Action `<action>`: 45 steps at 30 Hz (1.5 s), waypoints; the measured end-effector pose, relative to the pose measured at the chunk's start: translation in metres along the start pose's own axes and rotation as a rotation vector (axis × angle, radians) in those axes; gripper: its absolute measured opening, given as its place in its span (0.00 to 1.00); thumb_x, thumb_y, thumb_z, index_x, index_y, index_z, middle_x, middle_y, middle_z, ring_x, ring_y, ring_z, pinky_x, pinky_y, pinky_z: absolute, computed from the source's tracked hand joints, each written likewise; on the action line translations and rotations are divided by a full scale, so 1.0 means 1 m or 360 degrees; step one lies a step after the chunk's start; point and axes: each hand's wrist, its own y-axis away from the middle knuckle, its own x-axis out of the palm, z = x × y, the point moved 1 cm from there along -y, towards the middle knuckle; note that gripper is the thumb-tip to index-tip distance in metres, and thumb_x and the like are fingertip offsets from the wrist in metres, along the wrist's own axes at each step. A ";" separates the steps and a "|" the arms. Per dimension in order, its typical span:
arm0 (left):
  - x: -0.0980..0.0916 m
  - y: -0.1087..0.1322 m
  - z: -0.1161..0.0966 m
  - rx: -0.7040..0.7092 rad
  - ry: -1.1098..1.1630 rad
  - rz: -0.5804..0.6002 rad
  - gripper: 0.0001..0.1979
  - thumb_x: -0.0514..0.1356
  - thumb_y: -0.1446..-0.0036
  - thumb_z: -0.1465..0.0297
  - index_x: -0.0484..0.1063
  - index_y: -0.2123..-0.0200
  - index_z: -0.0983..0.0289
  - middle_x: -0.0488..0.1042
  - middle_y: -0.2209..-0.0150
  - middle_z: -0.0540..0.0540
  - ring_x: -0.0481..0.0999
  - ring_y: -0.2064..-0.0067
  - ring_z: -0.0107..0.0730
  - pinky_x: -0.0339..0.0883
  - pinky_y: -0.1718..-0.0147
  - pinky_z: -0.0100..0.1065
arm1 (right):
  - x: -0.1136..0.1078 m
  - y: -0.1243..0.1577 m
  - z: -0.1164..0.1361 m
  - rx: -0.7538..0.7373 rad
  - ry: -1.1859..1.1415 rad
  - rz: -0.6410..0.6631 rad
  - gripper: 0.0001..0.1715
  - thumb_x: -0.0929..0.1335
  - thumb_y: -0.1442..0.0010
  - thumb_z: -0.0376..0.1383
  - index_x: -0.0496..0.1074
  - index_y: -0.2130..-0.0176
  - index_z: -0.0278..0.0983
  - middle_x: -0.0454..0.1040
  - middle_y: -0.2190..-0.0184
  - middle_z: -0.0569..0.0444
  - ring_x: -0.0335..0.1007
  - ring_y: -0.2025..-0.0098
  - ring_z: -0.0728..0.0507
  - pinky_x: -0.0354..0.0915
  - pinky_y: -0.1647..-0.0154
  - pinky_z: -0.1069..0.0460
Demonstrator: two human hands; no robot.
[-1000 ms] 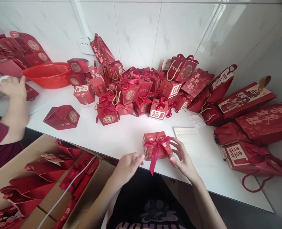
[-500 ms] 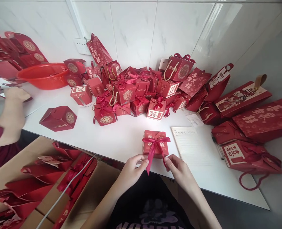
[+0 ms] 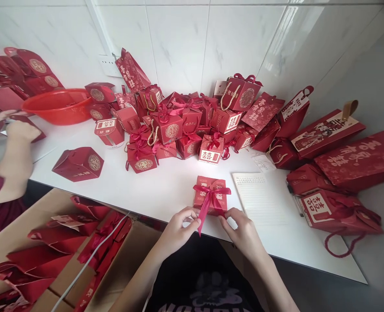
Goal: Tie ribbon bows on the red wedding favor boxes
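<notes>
Both forearms reach in from below; the left hand (image 3: 178, 229) and right hand (image 3: 243, 229) each pinch a ribbon (image 3: 209, 200) tail of the red box (image 3: 210, 196) on the table (image 3: 166, 190).

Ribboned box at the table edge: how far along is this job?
Done: a pile of finished boxes sits further back. In hand: the left hand and right hand pinch the ribbon tails on the box, bow already tied. Left, probably: flat red bags in the carton.
</notes>
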 end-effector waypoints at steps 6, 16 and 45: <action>-0.028 0.003 0.005 -0.0102 -0.0315 0.0399 0.10 0.56 0.44 0.63 0.72 0.66 0.62 0.75 0.58 0.54 0.74 0.58 0.35 0.65 0.56 0.33 | -0.007 0.001 -0.004 0.0081 0.0001 0.0298 0.14 0.61 0.37 0.44 0.67 0.71 0.40 0.74 0.70 0.52 0.70 0.67 0.41 0.64 0.65 0.49; -0.072 -0.040 -0.041 0.0290 -0.0703 -0.0104 0.13 0.51 0.38 0.62 0.72 0.62 0.61 0.74 0.57 0.53 0.72 0.55 0.35 0.63 0.54 0.32 | -0.045 -0.017 -0.013 0.0258 -0.0219 -0.0121 0.37 0.67 0.48 0.57 0.65 0.47 0.38 0.70 0.48 0.40 0.70 0.49 0.34 0.66 0.50 0.39; -0.058 -0.070 -0.054 0.0019 0.0155 0.0769 0.17 0.61 0.47 0.57 0.63 0.70 0.65 0.68 0.81 0.46 0.56 0.88 0.17 0.45 0.92 0.21 | -0.001 -0.063 -0.004 -0.0059 -0.0655 0.0534 0.72 0.79 0.65 0.44 0.40 0.33 0.42 0.57 0.40 0.43 0.59 0.39 0.34 0.57 0.39 0.38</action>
